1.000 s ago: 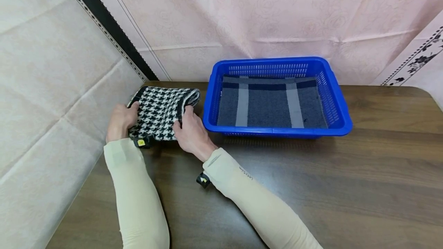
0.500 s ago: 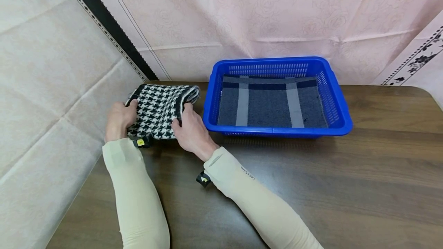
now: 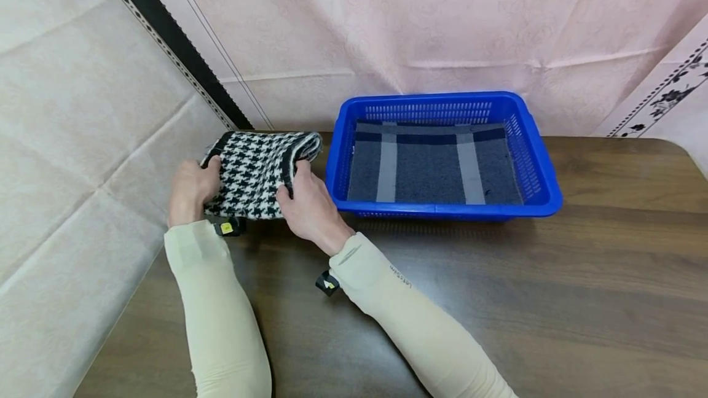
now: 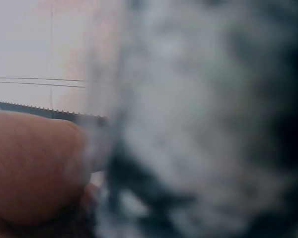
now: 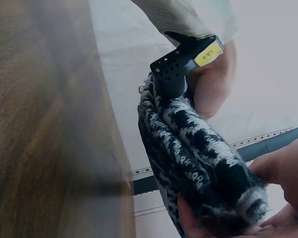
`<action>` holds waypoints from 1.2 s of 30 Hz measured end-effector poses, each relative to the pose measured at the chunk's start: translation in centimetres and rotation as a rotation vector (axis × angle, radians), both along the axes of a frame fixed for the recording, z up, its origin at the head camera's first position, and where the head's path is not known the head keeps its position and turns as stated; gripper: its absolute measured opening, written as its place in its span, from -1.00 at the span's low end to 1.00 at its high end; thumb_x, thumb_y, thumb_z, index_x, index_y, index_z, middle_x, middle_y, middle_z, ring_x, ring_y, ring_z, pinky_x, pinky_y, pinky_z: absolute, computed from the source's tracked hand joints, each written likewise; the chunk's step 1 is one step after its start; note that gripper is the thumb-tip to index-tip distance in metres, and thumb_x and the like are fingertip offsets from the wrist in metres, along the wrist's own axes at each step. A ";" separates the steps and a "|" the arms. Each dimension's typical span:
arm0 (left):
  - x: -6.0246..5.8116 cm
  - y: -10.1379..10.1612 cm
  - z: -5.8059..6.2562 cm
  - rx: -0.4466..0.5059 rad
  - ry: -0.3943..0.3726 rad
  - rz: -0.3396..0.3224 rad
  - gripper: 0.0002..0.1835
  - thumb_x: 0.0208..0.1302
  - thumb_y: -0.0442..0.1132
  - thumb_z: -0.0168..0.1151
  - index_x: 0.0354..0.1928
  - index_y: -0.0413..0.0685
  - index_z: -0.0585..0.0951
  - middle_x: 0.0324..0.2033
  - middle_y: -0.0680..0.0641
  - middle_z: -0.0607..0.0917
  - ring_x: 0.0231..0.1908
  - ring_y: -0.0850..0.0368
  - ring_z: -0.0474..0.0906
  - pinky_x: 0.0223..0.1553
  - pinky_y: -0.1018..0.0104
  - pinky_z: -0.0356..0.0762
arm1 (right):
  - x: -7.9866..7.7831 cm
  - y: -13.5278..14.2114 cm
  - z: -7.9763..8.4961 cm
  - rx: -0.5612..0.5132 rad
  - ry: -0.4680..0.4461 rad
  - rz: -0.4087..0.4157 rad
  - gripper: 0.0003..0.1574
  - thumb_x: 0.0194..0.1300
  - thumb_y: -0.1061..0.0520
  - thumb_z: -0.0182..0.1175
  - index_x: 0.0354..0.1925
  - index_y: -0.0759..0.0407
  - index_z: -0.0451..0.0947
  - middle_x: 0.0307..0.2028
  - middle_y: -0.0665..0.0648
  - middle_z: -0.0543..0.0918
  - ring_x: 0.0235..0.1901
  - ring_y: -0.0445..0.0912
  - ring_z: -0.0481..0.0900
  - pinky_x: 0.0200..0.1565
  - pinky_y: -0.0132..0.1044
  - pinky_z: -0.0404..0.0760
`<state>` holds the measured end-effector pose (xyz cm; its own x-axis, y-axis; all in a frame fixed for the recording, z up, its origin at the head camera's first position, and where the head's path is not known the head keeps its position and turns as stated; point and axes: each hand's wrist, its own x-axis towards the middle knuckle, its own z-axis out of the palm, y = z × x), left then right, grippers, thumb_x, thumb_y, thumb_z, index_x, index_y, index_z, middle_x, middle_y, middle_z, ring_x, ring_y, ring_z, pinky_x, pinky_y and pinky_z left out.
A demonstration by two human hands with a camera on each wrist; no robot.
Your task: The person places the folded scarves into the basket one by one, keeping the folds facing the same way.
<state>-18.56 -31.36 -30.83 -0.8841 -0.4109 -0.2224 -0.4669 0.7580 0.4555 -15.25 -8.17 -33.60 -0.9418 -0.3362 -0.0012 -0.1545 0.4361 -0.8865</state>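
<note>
A folded black-and-white houndstooth scarf (image 3: 251, 171), thick and fuzzy, is held between both hands at the left back of the table. My left hand (image 3: 192, 192) grips its left end, thumb on top and fingers hidden beneath. At the right front corner my right hand (image 3: 311, 204) pinches the folded layers. In the right wrist view, the scarf (image 5: 188, 144) shows stacked folds, and pale backdrop shows between it and the table. The right hand's fingers (image 5: 293, 168) wrap the near end there, with the left hand (image 5: 213, 91) at the far end. Blurred scarf (image 4: 198, 109) fills much of the left wrist view.
A blue plastic basket (image 3: 442, 209) stands just right of the scarf, with a flat grey striped cloth (image 3: 428, 164) inside. The brown wooden table (image 3: 498, 300) meets pale patterned sheets (image 3: 470, 23) at its back and left side.
Both hands have raised the scarf slightly, shifting it a little toward the back of the table. The right hand and forearm have moved slightly right. The basket stays in place.
</note>
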 end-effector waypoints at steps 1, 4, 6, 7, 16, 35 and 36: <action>0.1 0.1 0.1 -0.002 -0.002 0.000 -0.14 0.57 0.23 -0.46 0.42 -0.47 0.27 0.39 -0.53 0.32 0.36 -0.41 0.33 0.36 -0.24 0.32 | 0.0 0.0 0.0 -0.005 -0.006 0.002 -0.19 0.60 -0.01 0.01 0.58 0.23 -0.06 0.41 0.26 0.43 0.15 0.00 0.59 0.21 -0.08 0.60; 0.2 0.2 0.3 -0.003 -0.002 -0.001 -0.13 0.57 0.23 -0.46 0.44 -0.48 0.25 0.39 -0.53 0.31 0.36 -0.42 0.32 0.37 -0.23 0.31 | 0.1 0.1 0.2 -0.014 -0.006 0.002 -0.19 0.60 0.00 0.01 0.58 0.23 -0.06 0.42 0.25 0.43 0.13 0.00 0.60 0.21 -0.09 0.61; 0.3 0.2 0.4 0.002 0.005 0.001 -0.13 0.57 0.22 -0.46 0.44 -0.49 0.24 0.39 -0.53 0.31 0.37 -0.42 0.31 0.38 -0.23 0.30 | 0.2 0.1 0.3 -0.017 0.004 0.005 -0.20 0.60 0.00 0.01 0.57 0.24 -0.05 0.41 0.26 0.44 0.13 0.01 0.61 0.21 -0.08 0.61; 0.4 0.3 0.5 0.004 0.009 0.003 -0.13 0.57 0.22 -0.47 0.44 -0.50 0.24 0.39 -0.53 0.31 0.37 -0.41 0.31 0.38 -0.23 0.30 | 0.2 0.1 0.3 -0.020 0.009 0.006 -0.20 0.60 0.00 0.01 0.57 0.24 -0.05 0.41 0.26 0.44 0.14 0.01 0.61 0.22 -0.08 0.60; 0.4 0.5 0.8 0.005 0.024 0.017 -0.13 0.56 0.22 -0.48 0.43 -0.51 0.23 0.38 -0.53 0.32 0.35 -0.41 0.33 0.36 -0.23 0.32 | 0.1 0.4 0.7 -0.029 0.006 0.011 -0.20 0.60 0.00 0.01 0.58 0.22 -0.05 0.42 0.25 0.43 0.17 0.00 0.59 0.24 -0.09 0.59; 0.4 1.4 1.3 -0.015 0.053 0.024 -0.11 0.55 0.23 -0.48 0.42 -0.51 0.25 0.35 -0.54 0.36 0.29 -0.41 0.38 0.32 -0.24 0.35 | 0.1 1.2 1.6 -0.030 0.003 0.005 -0.20 0.60 0.00 0.01 0.58 0.19 -0.05 0.45 0.22 0.39 0.21 -0.01 0.56 0.27 -0.08 0.56; 0.4 1.5 1.4 -0.018 0.056 0.023 -0.11 0.55 0.23 -0.48 0.42 -0.52 0.25 0.35 -0.54 0.37 0.29 -0.41 0.38 0.32 -0.23 0.35 | 0.1 1.3 1.7 -0.032 -0.001 0.002 -0.20 0.60 0.00 0.01 0.58 0.18 -0.05 0.45 0.22 0.40 0.20 -0.01 0.56 0.25 -0.08 0.57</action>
